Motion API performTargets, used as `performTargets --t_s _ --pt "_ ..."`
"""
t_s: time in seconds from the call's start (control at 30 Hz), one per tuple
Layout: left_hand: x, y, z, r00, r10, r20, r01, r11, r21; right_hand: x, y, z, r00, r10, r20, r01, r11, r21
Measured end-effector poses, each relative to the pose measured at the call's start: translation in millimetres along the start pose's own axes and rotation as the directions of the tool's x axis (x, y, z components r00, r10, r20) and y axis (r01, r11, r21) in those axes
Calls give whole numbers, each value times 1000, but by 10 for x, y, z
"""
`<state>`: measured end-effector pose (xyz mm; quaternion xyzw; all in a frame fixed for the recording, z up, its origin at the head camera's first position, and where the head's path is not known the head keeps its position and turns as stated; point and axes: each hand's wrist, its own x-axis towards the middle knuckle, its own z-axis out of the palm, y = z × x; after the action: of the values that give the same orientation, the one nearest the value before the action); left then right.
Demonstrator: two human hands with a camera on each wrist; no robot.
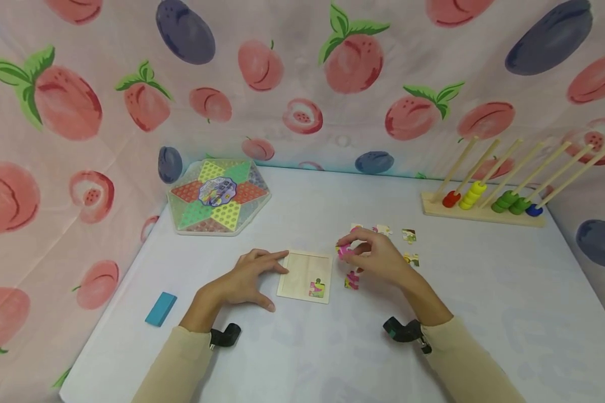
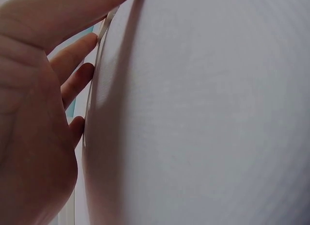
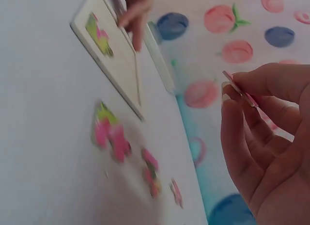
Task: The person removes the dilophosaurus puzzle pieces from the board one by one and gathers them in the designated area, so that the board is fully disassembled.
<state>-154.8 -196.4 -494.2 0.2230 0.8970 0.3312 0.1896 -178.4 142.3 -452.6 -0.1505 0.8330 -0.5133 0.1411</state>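
Note:
A square wooden puzzle tray [image 1: 302,268] lies on the table, with one pink and green puzzle piece [image 1: 317,288] in its near right corner. My left hand [image 1: 247,280] rests at the tray's left edge, fingers spread and fingertips touching the frame. Above the table just right of the tray, my right hand [image 1: 378,257] pinches a pink puzzle piece [image 1: 344,250] between thumb and fingers; the right wrist view shows this piece [image 3: 240,89] nearly edge-on. Below that hand lies another pink piece [image 1: 352,280]. Several loose pieces [image 1: 409,235] lie beyond and beside it, some partly hidden.
A hexagonal star-patterned board game [image 1: 227,215] sits at the back left. At the back right stands a wooden peg counter [image 1: 484,211] with coloured beads. A blue block [image 1: 161,309] lies left of my left arm. Fruit-printed cloth [image 1: 302,73] rises behind the table.

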Motion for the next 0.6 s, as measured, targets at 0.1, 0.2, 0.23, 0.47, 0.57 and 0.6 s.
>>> performTargets --t_s 0.1,0.2,0.23,0.47,0.57,0.6 --pt "0 7 1 1000 0 1 0 1000 2 -100 57 -177 999 33 -36 -33 999 -16" --pt "-7 11 -1 1000 -7 3 7 1000 3 -211 131 -314 994 83 -64 -87 995 -54" --pt "-9 12 -2 1000 -8 4 8 1000 4 -249 158 -352 993 101 -66 -105 993 -59" --pt "-8 10 1 1000 -8 6 8 1000 2 -435 371 -475 982 175 -75 -181 980 -84" --pt "2 10 1 1000 -4 5 4 1000 3 -480 445 -471 981 178 -74 -185 978 -99" --pt "5 12 0 1000 -3 6 3 1000 4 -494 465 -467 982 174 -67 -180 978 -107"
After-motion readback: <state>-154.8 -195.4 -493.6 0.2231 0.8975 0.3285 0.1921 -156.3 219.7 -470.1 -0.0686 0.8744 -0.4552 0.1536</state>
